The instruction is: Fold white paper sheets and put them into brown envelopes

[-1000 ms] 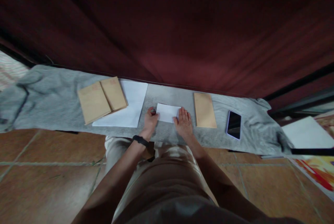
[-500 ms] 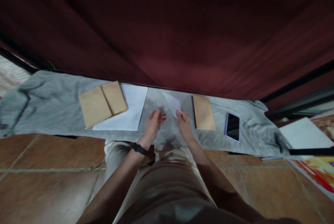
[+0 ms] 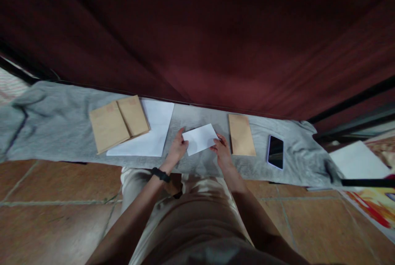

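Observation:
Between my hands is a folded sheet of white paper (image 3: 200, 138), held level above the grey cloth. My left hand (image 3: 178, 146) grips its left end, thumb on top. At the opposite end, my right hand (image 3: 221, 149) is closed on the paper's edge with the fingers partly under it. Just right of that hand lies a brown envelope stack (image 3: 242, 134). To the left, larger white sheets (image 3: 159, 123) lie flat, partly covered by several brown envelopes (image 3: 110, 127).
The grey cloth (image 3: 61, 133) covers a narrow bench in front of me. A phone (image 3: 275, 152) lies on its right part. A dark red curtain (image 3: 197, 51) hangs close behind the bench. White board (image 3: 359, 160) and a colourful printed sheet (image 3: 375, 207) are at the far right.
The white paper has turned from upright to nearly sideways and come lower. My left hand, empty before, has taken hold of its left end; my right hand keeps its grip.

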`<state>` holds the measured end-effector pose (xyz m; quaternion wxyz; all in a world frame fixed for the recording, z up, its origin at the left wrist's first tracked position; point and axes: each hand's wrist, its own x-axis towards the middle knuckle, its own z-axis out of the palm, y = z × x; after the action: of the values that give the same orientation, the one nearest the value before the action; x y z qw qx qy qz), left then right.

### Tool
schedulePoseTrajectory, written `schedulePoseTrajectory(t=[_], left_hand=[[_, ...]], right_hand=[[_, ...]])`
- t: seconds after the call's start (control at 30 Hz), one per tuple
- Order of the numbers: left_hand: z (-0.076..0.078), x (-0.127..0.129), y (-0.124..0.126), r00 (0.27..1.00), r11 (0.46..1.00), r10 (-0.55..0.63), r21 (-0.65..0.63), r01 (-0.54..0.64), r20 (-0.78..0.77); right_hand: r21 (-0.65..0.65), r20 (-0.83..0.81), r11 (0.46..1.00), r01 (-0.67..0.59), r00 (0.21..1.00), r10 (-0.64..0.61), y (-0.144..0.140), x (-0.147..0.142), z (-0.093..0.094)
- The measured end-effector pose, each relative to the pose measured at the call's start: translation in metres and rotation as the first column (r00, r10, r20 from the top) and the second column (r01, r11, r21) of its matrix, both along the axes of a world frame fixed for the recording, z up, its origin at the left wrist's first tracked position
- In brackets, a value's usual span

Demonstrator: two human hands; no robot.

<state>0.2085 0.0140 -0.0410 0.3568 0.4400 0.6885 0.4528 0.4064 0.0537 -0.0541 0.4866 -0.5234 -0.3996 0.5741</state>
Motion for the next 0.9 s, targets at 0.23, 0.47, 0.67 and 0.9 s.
schedulePoseTrajectory(t=[0.23, 0.47, 0.67, 0.9], left_hand=[[-0.002, -0.009, 0.010, 0.955, 0.990, -0.072, -0.135, 0.035, -0.286], [-0.003, 0.001, 0.012, 0.932, 0.996, -0.016, -0.089, -0.017, -0.363], [-0.007, 0.009, 0.008, 0.919, 1.000, 0.013, 0.002, -0.013, -0.394], [-0.008, 0.012, 0.006, 0.918, 0.998, 0.026, 0.066, 0.000, -0.396]], right_hand=[[-0.032, 0.328, 0.995, -0.090, 0.940, 0.096, -0.001, 0.013, -0.005], [-0.027, 0.893, 0.964, -0.264, 0.426, 0.142, -0.008, 0.011, 0.010], [0.138, 0.975, 0.916, -0.376, 0.212, -0.060, -0.014, 0.007, 0.015], [0.251, 0.960, 0.716, -0.651, 0.260, -0.100, -0.013, -0.017, 0.001]])
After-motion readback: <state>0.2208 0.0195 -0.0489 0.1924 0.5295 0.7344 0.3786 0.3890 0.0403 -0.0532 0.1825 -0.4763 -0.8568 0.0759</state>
